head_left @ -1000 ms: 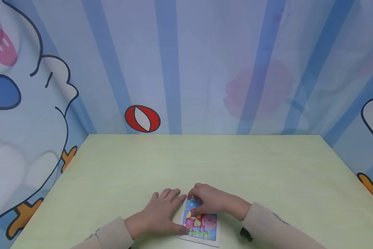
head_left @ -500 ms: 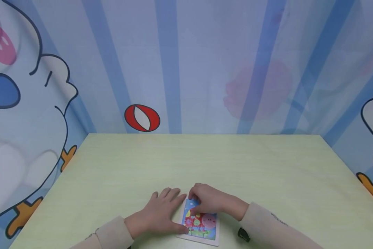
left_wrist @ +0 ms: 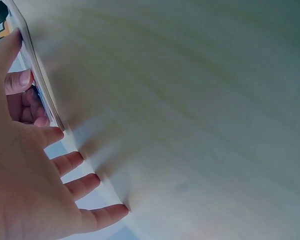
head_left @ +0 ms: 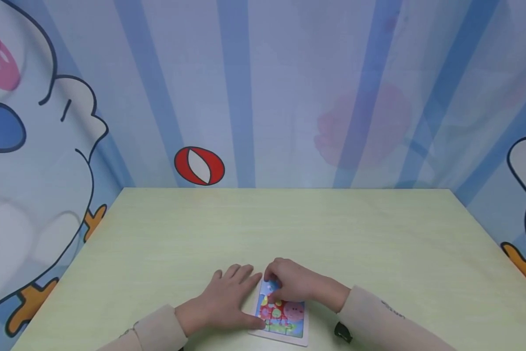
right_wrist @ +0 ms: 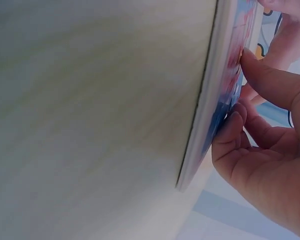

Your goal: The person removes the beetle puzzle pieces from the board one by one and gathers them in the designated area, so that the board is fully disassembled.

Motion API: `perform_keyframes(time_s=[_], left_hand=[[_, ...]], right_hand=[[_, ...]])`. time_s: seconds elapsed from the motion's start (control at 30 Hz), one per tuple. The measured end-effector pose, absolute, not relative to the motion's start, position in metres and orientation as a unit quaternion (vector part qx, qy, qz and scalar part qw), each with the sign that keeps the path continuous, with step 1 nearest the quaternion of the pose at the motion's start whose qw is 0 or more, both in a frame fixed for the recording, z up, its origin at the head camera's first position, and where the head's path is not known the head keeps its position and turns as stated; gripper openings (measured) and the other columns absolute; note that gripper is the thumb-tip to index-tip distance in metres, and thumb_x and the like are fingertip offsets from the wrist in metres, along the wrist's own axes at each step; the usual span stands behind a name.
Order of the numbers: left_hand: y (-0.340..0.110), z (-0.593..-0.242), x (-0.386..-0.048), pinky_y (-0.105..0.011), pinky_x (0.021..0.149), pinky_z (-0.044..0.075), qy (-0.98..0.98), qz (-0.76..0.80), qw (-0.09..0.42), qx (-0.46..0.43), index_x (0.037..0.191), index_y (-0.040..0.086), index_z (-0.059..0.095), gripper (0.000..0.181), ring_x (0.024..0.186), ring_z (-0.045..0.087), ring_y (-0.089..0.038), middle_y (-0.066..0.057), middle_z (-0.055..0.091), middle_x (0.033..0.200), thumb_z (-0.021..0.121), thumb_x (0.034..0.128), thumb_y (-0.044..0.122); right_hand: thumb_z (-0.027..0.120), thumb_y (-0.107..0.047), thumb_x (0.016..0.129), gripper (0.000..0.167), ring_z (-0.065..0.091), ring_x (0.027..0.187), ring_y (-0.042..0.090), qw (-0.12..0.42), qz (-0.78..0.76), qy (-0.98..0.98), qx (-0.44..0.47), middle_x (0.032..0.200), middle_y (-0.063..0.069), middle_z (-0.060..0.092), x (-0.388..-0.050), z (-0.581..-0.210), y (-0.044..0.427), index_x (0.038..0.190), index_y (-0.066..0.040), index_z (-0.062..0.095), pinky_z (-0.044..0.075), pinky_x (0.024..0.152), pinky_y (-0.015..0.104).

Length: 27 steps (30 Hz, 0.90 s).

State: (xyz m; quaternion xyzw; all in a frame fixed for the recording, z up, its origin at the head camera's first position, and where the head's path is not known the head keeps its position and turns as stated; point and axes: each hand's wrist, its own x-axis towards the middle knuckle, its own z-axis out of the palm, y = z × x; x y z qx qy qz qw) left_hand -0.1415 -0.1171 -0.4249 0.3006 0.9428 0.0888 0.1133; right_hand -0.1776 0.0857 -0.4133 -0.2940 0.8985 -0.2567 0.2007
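A small picture puzzle in a white frame lies near the table's front edge, showing a pink pig's face, red and blue. My left hand is spread on its left, with the thumb on the frame's lower left and the other fingertips on the table, as the left wrist view also shows. Over the upper part, my right hand bends its fingers, the thumb on the red area and fingertips at the blue end. Between them a light blue puzzle piece is pinched at the upper left, partly hidden by the hand.
The pale green table stretches back to a blue striped cloth backdrop with cartoon figures on both sides. A small black object shows under the right sleeve.
The blue piece under my right fingers looks lighter and slightly shifted from before. Both hands otherwise keep nearly the same place; the view has drifted slightly.
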Motion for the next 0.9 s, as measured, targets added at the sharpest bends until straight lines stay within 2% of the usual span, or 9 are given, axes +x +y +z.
perform_keyframes(time_s=[0.23,0.5,0.77,0.9], left_hand=[[-0.1168,-0.4234,-0.1409,-0.066,0.100,0.030,0.942,0.096,0.121,0.297,0.147,0.013,0.039,0.096,0.136,0.031,-0.034,-0.012,0.035,0.151,0.057,0.0760,0.075],[-0.1169,-0.4232,-0.1404,-0.066,0.100,0.030,0.942,0.096,0.120,0.298,0.147,0.013,0.039,0.096,0.136,0.031,-0.034,-0.012,0.035,0.151,0.057,0.0763,0.075],[-0.1166,-0.4227,-0.1398,-0.066,0.101,0.029,0.943,0.093,0.124,0.296,0.148,0.013,0.038,0.096,0.137,0.030,-0.034,-0.011,0.034,0.151,0.057,0.0766,0.075],[-0.1167,-0.4226,-0.1395,-0.066,0.101,0.029,0.943,0.093,0.123,0.295,0.148,0.013,0.038,0.096,0.137,0.030,-0.034,-0.012,0.034,0.151,0.057,0.0766,0.075]], right_hand=[[0.078,-0.017,0.081,0.038,0.050,0.081,0.007,0.200,-0.254,0.901,-0.289,0.091,-0.004,0.056,-0.1761,-0.4120,0.0850,0.113,-0.002,0.064,0.046,0.074,0.022],[0.079,-0.016,0.080,0.038,0.051,0.080,0.008,0.201,-0.262,0.900,-0.286,0.093,-0.002,0.058,-0.1747,-0.4101,0.0839,0.111,-0.001,0.066,0.047,0.073,0.022],[0.078,-0.018,0.081,0.029,0.050,0.078,0.007,0.199,-0.263,0.899,-0.287,0.088,-0.005,0.054,-0.1768,-0.4140,0.0863,0.104,-0.007,0.064,0.046,0.070,0.021],[0.077,-0.017,0.082,0.029,0.048,0.077,0.008,0.195,-0.262,0.899,-0.291,0.087,-0.005,0.052,-0.1768,-0.4140,0.0867,0.105,-0.009,0.061,0.045,0.069,0.021]])
